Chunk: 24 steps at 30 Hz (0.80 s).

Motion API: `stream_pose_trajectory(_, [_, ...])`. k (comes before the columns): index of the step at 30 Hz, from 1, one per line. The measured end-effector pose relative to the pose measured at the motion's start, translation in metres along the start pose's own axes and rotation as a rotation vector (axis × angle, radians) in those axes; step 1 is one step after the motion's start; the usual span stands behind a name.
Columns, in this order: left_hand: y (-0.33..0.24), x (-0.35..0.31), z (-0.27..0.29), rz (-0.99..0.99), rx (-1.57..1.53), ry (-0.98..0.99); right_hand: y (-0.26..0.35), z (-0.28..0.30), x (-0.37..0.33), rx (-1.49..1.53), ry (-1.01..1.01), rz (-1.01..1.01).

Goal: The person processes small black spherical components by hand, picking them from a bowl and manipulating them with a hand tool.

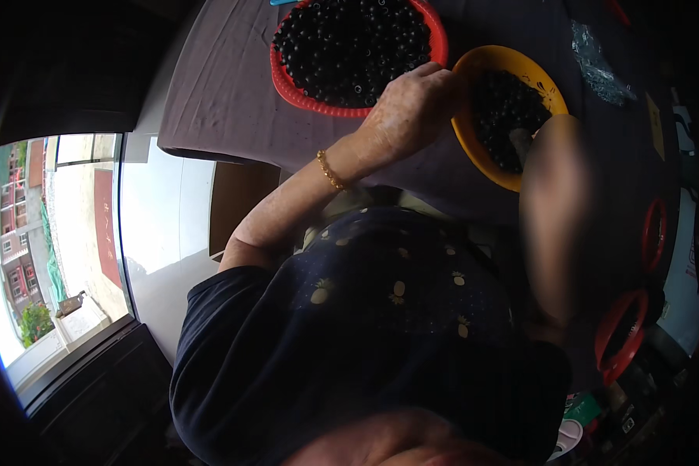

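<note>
A yellow bowl (pixel 483 165) rests on the cloth-covered table, partly filled with small, shiny, dark round pieces (pixel 512 105) that look like beads or berries. My left hand (pixel 418 105), with a gold-coloured bracelet at the wrist, is closed at the bowl's left rim; its fingertips are partly hidden. Over the bowl's right side is my right hand (pixel 555 167), heavily blurred, so its fingers cannot be made out. A greyish shape (pixel 520 143) shows among the dark pieces beside it. Just left stands a red basket (pixel 307 101) full of similar dark round pieces.
A crumpled clear plastic bag (pixel 598 66) lies at the far right of the dark tablecloth (pixel 217 85). Red containers (pixel 623 335) stand lower at the right. A bright window (pixel 70 241) is on the left, and a blue item (pixel 285 2) touches the top edge.
</note>
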<state>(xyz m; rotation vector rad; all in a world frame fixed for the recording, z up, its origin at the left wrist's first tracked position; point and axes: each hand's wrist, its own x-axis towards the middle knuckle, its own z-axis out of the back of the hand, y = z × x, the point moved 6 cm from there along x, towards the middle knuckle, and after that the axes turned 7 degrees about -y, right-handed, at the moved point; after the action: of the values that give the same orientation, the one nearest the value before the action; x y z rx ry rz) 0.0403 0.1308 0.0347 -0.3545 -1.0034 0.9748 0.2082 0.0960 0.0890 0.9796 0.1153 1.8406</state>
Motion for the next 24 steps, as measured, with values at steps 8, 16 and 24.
stream_pose_trajectory(8, [0.058,-0.006,0.048,0.070,0.264,0.058,0.007,-0.025,0.002,0.069,0.067,0.016])
stream_pose_trajectory(16, [0.068,0.001,0.014,0.028,0.376,0.137,0.018,-0.024,0.001,0.050,0.068,0.070])
stream_pose_trajectory(24, [0.048,0.003,0.048,0.293,-0.157,0.053,0.021,-0.041,-0.006,0.124,0.085,0.072])
